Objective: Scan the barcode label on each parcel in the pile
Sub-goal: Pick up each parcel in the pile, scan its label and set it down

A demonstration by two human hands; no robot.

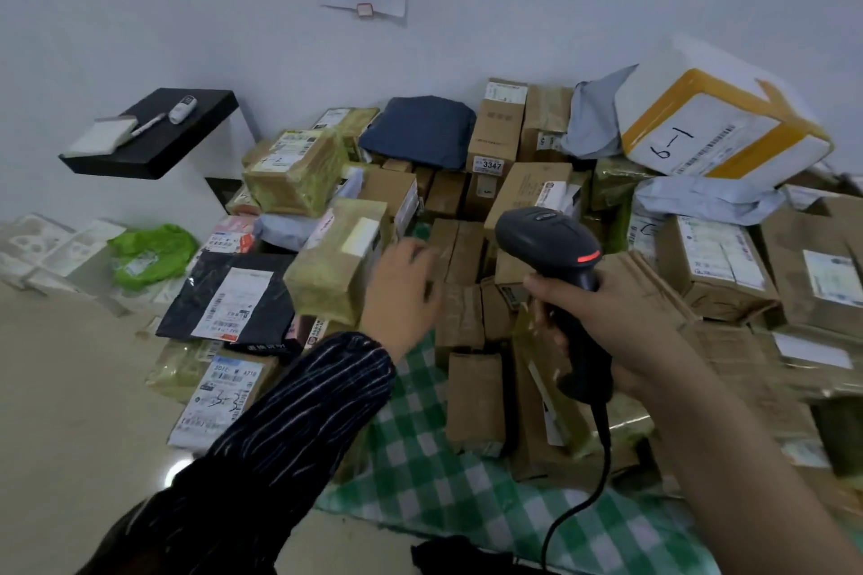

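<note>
Right hand (602, 313) clasped the scanner (546, 238), aimed at the pile (460, 247); left hand (401, 289), fingers loose and empty, reached apparently to expose a label.

Right hand (611, 317) is gripping black barcode scanner (546, 238) above parcel pile (467, 397), which is lying on green checked cloth (420, 472) and spilling past its left edge; left hand (401, 294), blurred, is hovering beside taped box (336, 266)

A green checked cloth (420, 481) is spread on the pale floor (70, 388), with parcels (471, 402) heaped on it. A notepad (100, 135) and pen (147, 125) are laid on a black shelf (201, 131).
</note>
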